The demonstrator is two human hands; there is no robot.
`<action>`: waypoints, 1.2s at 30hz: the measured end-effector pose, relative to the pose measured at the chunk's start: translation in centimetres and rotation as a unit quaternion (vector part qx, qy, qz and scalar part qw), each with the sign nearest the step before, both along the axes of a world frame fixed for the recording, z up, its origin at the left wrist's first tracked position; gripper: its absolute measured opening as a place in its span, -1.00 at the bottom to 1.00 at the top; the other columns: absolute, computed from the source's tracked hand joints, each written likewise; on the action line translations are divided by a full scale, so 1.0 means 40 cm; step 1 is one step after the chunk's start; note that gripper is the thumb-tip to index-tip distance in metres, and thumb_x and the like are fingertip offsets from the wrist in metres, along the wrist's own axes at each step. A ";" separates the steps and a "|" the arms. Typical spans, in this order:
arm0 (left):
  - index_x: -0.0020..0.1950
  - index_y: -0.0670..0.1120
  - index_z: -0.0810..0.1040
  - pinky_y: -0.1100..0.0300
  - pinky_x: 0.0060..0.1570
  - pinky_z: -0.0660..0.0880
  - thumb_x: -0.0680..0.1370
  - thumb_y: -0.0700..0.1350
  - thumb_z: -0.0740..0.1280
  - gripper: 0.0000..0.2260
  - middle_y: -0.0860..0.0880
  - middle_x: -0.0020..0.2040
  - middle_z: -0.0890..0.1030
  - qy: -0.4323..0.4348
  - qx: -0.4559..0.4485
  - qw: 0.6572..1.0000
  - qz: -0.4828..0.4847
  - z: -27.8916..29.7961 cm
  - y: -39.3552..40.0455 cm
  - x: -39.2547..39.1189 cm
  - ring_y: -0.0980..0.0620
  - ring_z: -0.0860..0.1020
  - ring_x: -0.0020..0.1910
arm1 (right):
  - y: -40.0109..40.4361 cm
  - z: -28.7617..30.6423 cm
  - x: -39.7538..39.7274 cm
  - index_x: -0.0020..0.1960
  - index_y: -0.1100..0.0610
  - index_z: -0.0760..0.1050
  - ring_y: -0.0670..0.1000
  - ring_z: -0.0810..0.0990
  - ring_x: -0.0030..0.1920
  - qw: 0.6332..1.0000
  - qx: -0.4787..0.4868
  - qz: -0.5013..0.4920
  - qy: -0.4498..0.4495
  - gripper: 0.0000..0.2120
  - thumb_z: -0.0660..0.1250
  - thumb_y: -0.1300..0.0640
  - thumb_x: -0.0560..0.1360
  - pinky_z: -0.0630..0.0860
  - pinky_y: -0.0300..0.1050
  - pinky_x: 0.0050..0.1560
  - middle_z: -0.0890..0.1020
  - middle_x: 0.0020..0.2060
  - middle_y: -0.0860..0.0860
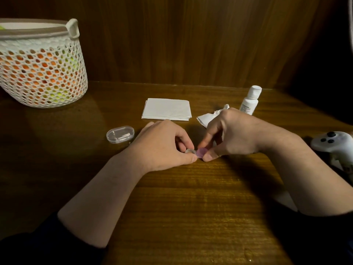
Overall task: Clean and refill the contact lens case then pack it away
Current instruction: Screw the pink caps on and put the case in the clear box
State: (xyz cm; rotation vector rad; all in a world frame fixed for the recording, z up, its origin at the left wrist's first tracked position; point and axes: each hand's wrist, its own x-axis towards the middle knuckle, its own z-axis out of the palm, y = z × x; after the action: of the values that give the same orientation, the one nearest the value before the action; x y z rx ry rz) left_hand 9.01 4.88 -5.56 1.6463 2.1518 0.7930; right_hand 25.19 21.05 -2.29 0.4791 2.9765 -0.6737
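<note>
The contact lens case (191, 151) lies on the wooden table at the middle, mostly hidden by fingers. My left hand (162, 144) pinches its clear left end. My right hand (227, 134) pinches the purple cap (201, 151) on its right end between thumb and forefinger. A white solution bottle (250, 100) stands upright behind my right hand. A crumpled used tissue (208, 117) lies just beyond my right hand's knuckles. A folded white tissue stack (166, 109) lies at the centre back.
A small clear oval plastic box (120, 134) sits left of my left hand. A white mesh basket (41, 64) with orange and yellow contents stands at the back left. A white game controller (336, 144) lies at the right edge. A wooden wall rises behind.
</note>
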 end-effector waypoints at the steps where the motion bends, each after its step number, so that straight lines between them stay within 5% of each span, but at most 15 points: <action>1: -0.09 0.20 0.75 0.01 0.17 0.53 0.46 0.16 0.59 -0.89 0.24 -0.24 0.70 0.001 0.000 1.000 0.000 -0.001 0.001 0.000 0.26 0.60 -0.16 | 0.000 0.000 -0.001 -0.03 -0.25 0.78 -0.35 0.62 -0.05 1.000 0.004 -0.002 0.000 -0.81 0.67 -0.09 0.38 0.45 -0.29 -0.08 0.73 -0.12 -0.37; 8: -0.12 0.21 0.74 0.04 0.09 0.50 0.45 0.16 0.59 -0.90 0.21 -0.24 0.70 0.001 0.004 1.000 -0.004 -0.004 0.003 -0.003 0.24 0.59 -0.19 | -0.009 -0.002 -0.004 -0.08 -0.24 0.78 -0.38 0.60 -0.12 0.999 0.041 -0.017 0.004 -0.82 0.68 -0.15 0.34 0.45 -0.29 -0.17 0.71 -0.20 -0.40; 12: -0.11 0.20 0.74 0.08 0.06 0.44 0.45 0.17 0.59 -0.89 0.22 -0.24 0.70 0.006 0.008 1.000 -0.008 -0.005 0.001 -0.004 0.39 0.56 -0.13 | -0.010 -0.001 -0.007 -0.09 -0.28 0.76 -0.34 0.62 -0.13 0.998 0.046 -0.030 -0.005 -0.82 0.67 -0.18 0.34 0.50 -0.26 -0.15 0.71 -0.20 -0.39; 17: -0.08 0.23 0.73 -0.01 0.19 0.53 0.46 0.24 0.54 -0.86 0.24 -0.23 0.69 0.057 0.022 0.998 -0.004 -0.005 -0.001 -0.006 0.27 0.59 -0.10 | -0.005 -0.003 -0.004 -0.03 -0.28 0.75 -0.41 0.60 -0.07 0.999 0.029 -0.020 -0.014 -0.81 0.65 -0.17 0.37 0.49 -0.26 -0.10 0.71 -0.15 -0.42; 24: -0.04 0.25 0.72 0.03 0.19 0.41 0.44 0.34 0.51 -0.77 0.27 -0.21 0.66 0.089 0.033 0.995 -0.009 -0.004 -0.004 -0.013 0.25 0.50 0.00 | 0.000 -0.009 -0.001 -0.01 -0.26 0.74 -0.48 0.57 -0.05 1.000 0.008 -0.017 -0.018 -0.80 0.65 -0.13 0.39 0.43 -0.31 -0.12 0.66 -0.13 -0.50; 28: 0.04 0.26 0.72 0.01 0.19 0.39 0.46 0.30 0.43 -0.76 0.29 -0.16 0.65 0.090 0.063 0.994 0.009 0.019 -0.015 -0.032 0.26 0.47 0.05 | -0.006 -0.005 -0.001 0.10 -0.28 0.70 -0.36 0.61 -0.05 0.999 0.008 -0.022 -0.025 -0.67 0.64 -0.22 0.36 0.49 -0.24 -0.07 0.70 -0.10 -0.38; 32: 0.18 0.31 0.61 0.03 0.17 0.37 0.54 0.12 0.49 -0.77 0.31 0.06 0.55 0.111 0.012 0.993 0.031 0.036 -0.029 -0.071 0.23 0.41 0.07 | 0.004 0.006 0.012 0.07 -0.29 0.70 -0.30 0.61 0.02 0.998 0.007 -0.042 0.042 -0.67 0.58 -0.34 0.35 0.54 -0.19 -0.01 0.69 -0.07 -0.34; 36: 0.28 0.30 0.59 0.07 0.06 0.36 0.57 0.17 0.46 -0.72 0.29 0.13 0.52 0.125 -0.052 0.991 0.020 0.031 -0.030 -0.074 0.22 0.43 0.03 | 0.013 -0.007 0.006 0.11 -0.21 0.73 -0.32 0.59 0.01 0.991 0.048 -0.044 0.121 -0.81 0.56 -0.14 0.50 0.44 -0.41 -0.16 0.68 -0.10 -0.30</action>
State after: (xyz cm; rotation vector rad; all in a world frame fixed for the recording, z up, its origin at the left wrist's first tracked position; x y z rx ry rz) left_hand 6.05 3.67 -4.32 1.7327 2.3561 0.4957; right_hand 25.44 21.57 -2.55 0.5755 3.2444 -0.6390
